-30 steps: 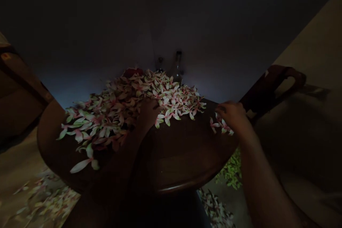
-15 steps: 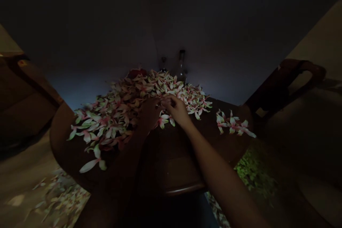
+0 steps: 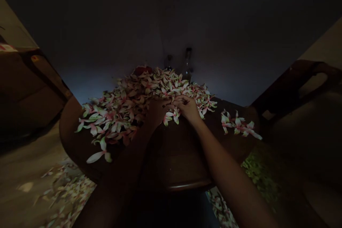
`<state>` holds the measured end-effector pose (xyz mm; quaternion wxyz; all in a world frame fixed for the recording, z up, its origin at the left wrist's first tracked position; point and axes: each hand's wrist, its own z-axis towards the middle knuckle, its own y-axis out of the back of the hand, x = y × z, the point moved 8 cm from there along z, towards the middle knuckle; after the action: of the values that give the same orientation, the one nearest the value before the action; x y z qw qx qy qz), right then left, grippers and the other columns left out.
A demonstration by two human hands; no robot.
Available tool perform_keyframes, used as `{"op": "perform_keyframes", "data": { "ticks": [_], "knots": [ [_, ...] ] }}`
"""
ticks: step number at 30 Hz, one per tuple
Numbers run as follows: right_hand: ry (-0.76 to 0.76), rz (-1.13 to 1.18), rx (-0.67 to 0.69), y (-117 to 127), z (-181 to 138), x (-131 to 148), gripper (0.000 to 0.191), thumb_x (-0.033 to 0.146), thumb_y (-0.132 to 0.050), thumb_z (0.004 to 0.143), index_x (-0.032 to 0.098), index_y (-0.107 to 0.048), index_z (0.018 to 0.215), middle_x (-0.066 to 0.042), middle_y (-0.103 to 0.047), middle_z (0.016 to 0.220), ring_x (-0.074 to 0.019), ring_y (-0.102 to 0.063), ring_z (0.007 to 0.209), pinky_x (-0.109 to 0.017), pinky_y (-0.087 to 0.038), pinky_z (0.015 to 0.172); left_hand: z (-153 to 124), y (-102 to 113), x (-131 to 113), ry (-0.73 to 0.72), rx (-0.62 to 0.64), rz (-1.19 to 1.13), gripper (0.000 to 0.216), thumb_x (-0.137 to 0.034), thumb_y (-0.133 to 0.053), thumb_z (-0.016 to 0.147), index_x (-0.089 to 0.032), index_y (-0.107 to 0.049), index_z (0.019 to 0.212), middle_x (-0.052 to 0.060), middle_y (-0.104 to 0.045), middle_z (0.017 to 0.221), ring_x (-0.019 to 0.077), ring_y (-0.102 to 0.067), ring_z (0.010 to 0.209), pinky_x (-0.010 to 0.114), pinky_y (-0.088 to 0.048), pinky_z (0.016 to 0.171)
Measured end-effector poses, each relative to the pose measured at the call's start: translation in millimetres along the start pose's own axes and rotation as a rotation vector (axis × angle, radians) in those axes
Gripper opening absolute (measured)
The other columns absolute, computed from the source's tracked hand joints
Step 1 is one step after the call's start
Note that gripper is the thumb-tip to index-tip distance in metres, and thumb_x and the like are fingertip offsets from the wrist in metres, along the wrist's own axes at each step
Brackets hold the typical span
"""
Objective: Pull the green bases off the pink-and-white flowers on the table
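A large heap of loose white-and-pink flowers (image 3: 125,108) covers the left and far part of a dark wooden round table (image 3: 176,160). My left hand (image 3: 158,110) rests at the heap's near edge, fingers curled down among the flowers. Right beside it, my right hand (image 3: 187,107) reaches into the same edge, its fingertips almost meeting the left hand. Whether either hand grips a flower is hidden. A small separate cluster of flowers (image 3: 237,124) lies on the table to the right, apart from both hands.
A glass bottle (image 3: 187,65) and a smaller bottle (image 3: 169,62) stand behind the heap, with a red object (image 3: 142,70) at its far edge. A dark wooden chair (image 3: 296,85) stands at right. Fallen flowers (image 3: 66,192) and green leaves (image 3: 260,178) lie on the floor.
My right hand has moved left from the small cluster to the heap, next to my left hand. The whole view has shifted slightly, and the table appears further right.
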<state>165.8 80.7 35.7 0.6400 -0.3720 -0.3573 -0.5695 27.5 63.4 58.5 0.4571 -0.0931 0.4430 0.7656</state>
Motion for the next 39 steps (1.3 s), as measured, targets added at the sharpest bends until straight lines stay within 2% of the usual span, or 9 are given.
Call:
{"op": "perform_keyframes", "data": {
  "ticks": [6,10,13,17,22,25,28,34,39],
  "knots": [
    [0.007,-0.025,-0.006,4,2,-4,0.026,0.038,-0.08,0.066,0.021,-0.065,0.078,0.003,-0.066,0.065,-0.0111,-0.056,0.052,-0.025,-0.044,0.051,-1,2,-3,0.042,0.006,-0.02,0.022,-0.032,-0.06,0.086,-0.019,-0.076,0.078,0.001,-0.072,0.078,0.0156,-0.061,0.074,0.024,-0.042,0.07],
    [0.077,-0.077,0.009,2,0,6,0.021,0.037,-0.074,0.074,0.022,-0.061,0.081,0.004,-0.063,0.064,-0.0128,-0.058,0.055,-0.026,-0.046,0.056,-1,3,-6,0.033,0.026,-0.041,0.024,-0.031,-0.058,0.087,-0.019,-0.074,0.074,0.0,-0.069,0.073,0.0138,-0.059,0.07,0.024,-0.04,0.069],
    [0.175,-0.338,0.022,-2,-7,23,0.016,0.037,-0.066,0.083,0.021,-0.063,0.086,0.001,-0.065,0.072,-0.0148,-0.06,0.064,-0.028,-0.047,0.064,-1,3,-5,0.029,0.025,-0.023,0.024,-0.03,-0.057,0.087,-0.019,-0.074,0.074,-0.001,-0.068,0.07,0.0133,-0.059,0.068,0.024,-0.041,0.069],
    [0.33,-0.77,0.099,-15,-18,42,0.017,0.028,-0.052,0.092,0.019,-0.066,0.094,-0.004,-0.069,0.084,-0.0167,-0.061,0.076,-0.028,-0.044,0.073,0,1,-3,0.014,0.039,0.045,0.019,-0.026,-0.059,0.086,-0.02,-0.077,0.082,0.002,-0.073,0.079,0.0159,-0.063,0.077,0.025,-0.043,0.076],
    [0.35,-0.834,0.117,-17,-21,46,0.016,0.021,-0.051,0.089,0.018,-0.066,0.091,-0.004,-0.068,0.082,-0.016,-0.059,0.073,-0.027,-0.042,0.071,-1,1,0,0.064,0.012,-0.016,0.022,-0.029,-0.06,0.085,-0.018,-0.078,0.091,0.005,-0.075,0.089,0.0181,-0.065,0.085,0.026,-0.045,0.08],
    [0.354,-0.774,0.058,-12,-22,51,0.012,0.022,-0.054,0.087,0.019,-0.066,0.087,-0.002,-0.065,0.079,-0.015,-0.057,0.07,-0.026,-0.041,0.067,-2,3,6,0.105,-0.018,-0.038,0.029,-0.035,-0.053,0.088,-0.018,-0.075,0.079,0.001,-0.069,0.072,0.016,-0.061,0.072,0.025,-0.042,0.07],
    [0.359,-0.657,-0.071,-5,-25,57,0.014,0.029,-0.054,0.089,0.021,-0.064,0.086,-0.001,-0.064,0.076,-0.0147,-0.055,0.067,-0.027,-0.042,0.065,-3,15,20,0.218,-0.132,-0.028,0.03,-0.032,-0.05,0.085,-0.017,-0.068,0.065,-0.001,-0.059,0.06,0.0141,-0.056,0.064,0.024,-0.037,0.061],
    [0.319,-0.365,-0.369,11,-35,63,0.023,0.045,-0.053,0.092,0.023,-0.058,0.087,0.0,-0.057,0.072,-0.0156,-0.054,0.066,-0.029,-0.043,0.061,-12,22,44,0.458,-0.311,-0.203,0.025,-0.033,-0.053,0.077,-0.017,-0.064,0.061,0.0,-0.057,0.056,0.0143,-0.054,0.059,0.023,-0.033,0.052],
    [0.337,-0.349,-0.535,11,-46,67,0.025,0.048,-0.046,0.094,0.025,-0.051,0.086,-0.002,-0.054,0.074,-0.018,-0.056,0.071,-0.03,-0.046,0.064,-17,12,49,0.54,-0.415,-0.438,0.018,-0.028,-0.054,0.073,-0.017,-0.064,0.062,0.001,-0.061,0.058,0.0137,-0.056,0.057,0.022,-0.037,0.049]
  ]
}}
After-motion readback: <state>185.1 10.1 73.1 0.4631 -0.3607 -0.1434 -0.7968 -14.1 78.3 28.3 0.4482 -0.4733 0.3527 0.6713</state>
